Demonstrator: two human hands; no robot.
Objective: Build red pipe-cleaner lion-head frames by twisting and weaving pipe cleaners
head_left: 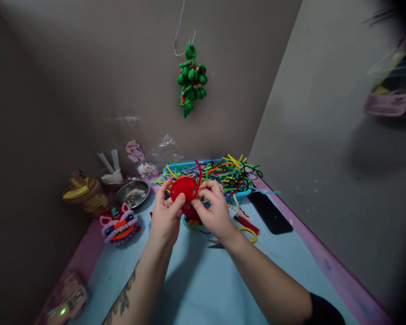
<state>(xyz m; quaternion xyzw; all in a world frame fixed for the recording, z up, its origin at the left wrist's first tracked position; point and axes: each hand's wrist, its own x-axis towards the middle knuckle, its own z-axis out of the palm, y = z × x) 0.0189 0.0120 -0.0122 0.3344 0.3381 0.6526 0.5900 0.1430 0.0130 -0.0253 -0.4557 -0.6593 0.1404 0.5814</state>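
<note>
Over the middle of the table, my left hand [167, 210] grips a rounded red fuzzy piece [183, 188] between thumb and fingers. My right hand [214, 208] pinches a red pipe cleaner [199, 174] at the right side of that piece; its free end sticks up. Where it joins the piece is hidden by my fingertips. Below my hands, partly covered, sits a colourful fuzzy figure [191, 223]. To the left rests a finished-looking lion-dance head [120, 225] in pink, orange and purple. Scissors [247, 234] with yellow handles lie under my right wrist.
Behind my hands a blue tray [248, 192] overflows with coloured pipe cleaners. A black phone [270, 214] and a red lighter-like stick [246, 224] lie right. A metal bowl [122, 197] and brown container [88, 192] stand left. A green ornament [191, 81] hangs above.
</note>
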